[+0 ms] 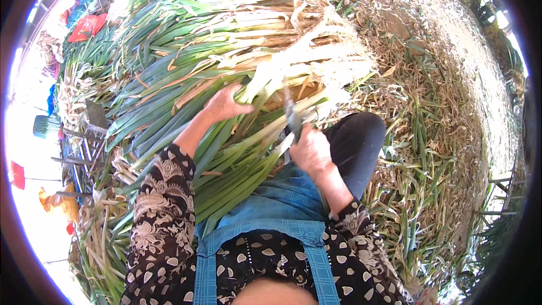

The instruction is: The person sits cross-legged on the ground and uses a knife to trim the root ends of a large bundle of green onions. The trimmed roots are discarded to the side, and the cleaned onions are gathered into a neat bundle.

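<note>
My left hand [227, 103] is closed round a leek [264, 81], its pale stalk pointing up and to the right from the grip. My right hand [312, 150] grips a knife [293, 120] by its dark handle, and the blade, partly blurred, points upward beside the stalk. A large heap of leeks [226, 36] spreads beyond both hands, green leaves toward the left and pale root ends toward the right. More leeks [237, 183] lie below my left hand, across and beside my lap, their white ends near the knife.
Dry peelings and loose leaves [418, 152] cover the ground on the right. A blue apron [276, 195] covers my lap, next to my bent knee [364, 133]. A red bag [87, 27] and a wooden frame [84, 161] stand at the left.
</note>
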Demonstrator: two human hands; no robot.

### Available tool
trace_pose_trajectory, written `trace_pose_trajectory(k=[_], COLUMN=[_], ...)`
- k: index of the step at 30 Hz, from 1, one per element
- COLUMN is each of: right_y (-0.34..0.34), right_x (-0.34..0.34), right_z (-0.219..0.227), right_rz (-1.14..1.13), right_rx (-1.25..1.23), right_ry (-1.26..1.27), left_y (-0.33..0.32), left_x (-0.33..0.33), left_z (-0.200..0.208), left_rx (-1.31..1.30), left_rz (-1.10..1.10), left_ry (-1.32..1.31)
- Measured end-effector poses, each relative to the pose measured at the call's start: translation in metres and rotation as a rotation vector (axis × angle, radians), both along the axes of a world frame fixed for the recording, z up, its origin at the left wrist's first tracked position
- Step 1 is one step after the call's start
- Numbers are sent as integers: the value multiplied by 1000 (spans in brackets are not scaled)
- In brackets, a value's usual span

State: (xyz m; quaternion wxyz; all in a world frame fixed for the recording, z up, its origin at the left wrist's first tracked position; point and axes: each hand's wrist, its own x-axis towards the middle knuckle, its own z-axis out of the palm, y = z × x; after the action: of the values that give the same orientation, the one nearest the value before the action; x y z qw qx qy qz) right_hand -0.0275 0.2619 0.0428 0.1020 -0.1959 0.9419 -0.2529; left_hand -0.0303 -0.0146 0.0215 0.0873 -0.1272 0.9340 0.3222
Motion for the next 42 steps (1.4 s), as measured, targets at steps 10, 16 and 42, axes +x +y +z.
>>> trace_pose_trajectory(k=[10, 16, 42], right_y=[12, 24, 38], right_x=[-1, -1, -29], right_z=[-17, -11, -20], right_rz=[-17, -117, -175], right_rx=[21, 6, 75], right_ry=[-59, 17, -61], left_y=[8, 11, 46], left_x=[62, 80, 177], left_z=[1, -12, -11], left_rx=[265, 83, -416], left_rz=[-35, -29, -211], left_ry=[-79, -29, -131])
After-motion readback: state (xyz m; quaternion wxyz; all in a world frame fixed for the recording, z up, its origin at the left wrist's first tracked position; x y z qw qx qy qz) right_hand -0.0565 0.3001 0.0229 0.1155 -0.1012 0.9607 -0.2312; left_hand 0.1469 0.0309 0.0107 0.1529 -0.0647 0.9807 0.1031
